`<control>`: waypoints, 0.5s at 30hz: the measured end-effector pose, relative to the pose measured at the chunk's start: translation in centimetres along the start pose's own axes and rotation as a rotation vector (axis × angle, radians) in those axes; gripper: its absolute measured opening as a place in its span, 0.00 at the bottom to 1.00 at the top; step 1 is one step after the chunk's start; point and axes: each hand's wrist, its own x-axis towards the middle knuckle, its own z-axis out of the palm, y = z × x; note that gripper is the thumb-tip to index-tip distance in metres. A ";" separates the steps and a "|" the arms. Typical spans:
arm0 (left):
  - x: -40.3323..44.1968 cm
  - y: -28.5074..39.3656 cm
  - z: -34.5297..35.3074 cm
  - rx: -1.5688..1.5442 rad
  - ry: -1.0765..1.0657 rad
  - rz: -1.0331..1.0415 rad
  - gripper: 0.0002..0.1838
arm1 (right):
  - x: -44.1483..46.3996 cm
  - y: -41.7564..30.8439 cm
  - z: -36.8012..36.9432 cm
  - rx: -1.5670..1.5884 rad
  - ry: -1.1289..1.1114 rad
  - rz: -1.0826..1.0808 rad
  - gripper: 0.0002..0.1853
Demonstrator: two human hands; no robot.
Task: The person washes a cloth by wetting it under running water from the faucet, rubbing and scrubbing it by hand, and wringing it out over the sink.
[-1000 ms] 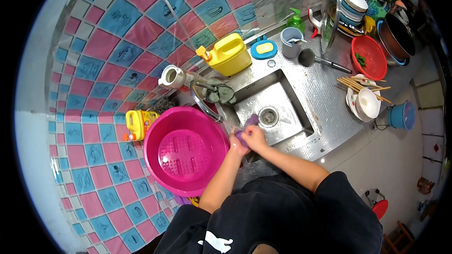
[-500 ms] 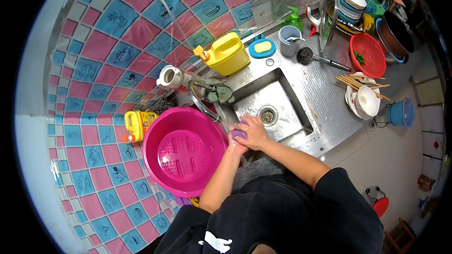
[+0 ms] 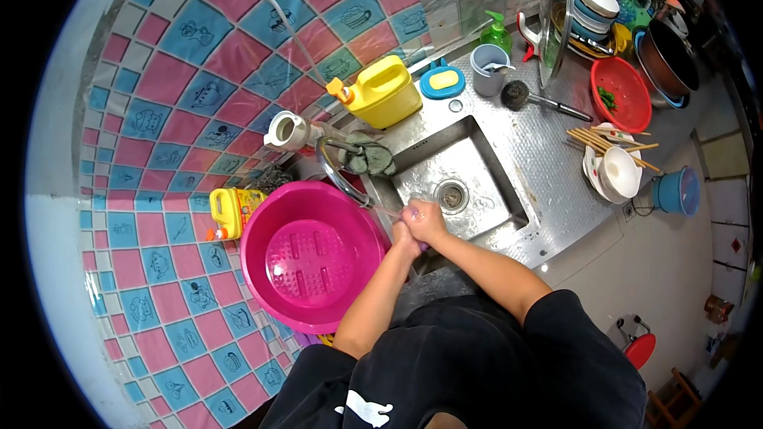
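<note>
Over the left part of the metal sink, my left hand and my right hand are pressed together. Both are closed around a bunched purple cloth, of which only small bits show between and below the fingers. Water from the curved faucet runs onto the hands. Just left of them stands a large pink basin with nothing in it. A grey-green cloth hangs behind the faucet.
Behind the sink are a yellow jug, a blue soap box and a grey cup. To the right lie a wire scrubber, a red colander, chopsticks and a white bowl. A yellow bottle stands left.
My right hand has gone from spread over the purple cloth to closed, and both hands have squeezed together lower down. Less of the cloth shows now.
</note>
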 end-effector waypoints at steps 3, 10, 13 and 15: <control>0.4 -0.4 0.0 0.126 -0.007 0.083 0.19 | 0.5 0.4 0.4 0.063 -0.035 0.310 0.10; 2.2 1.0 -1.1 1.151 0.363 0.768 0.21 | -0.2 3.3 1.5 1.011 0.047 0.881 0.13; 3.5 4.0 -2.2 1.391 0.433 0.869 0.27 | 0.0 2.5 1.2 1.365 0.032 1.038 0.17; 4.9 6.3 -3.2 0.918 0.303 0.879 0.29 | 0.2 2.5 1.4 1.319 0.113 1.077 0.19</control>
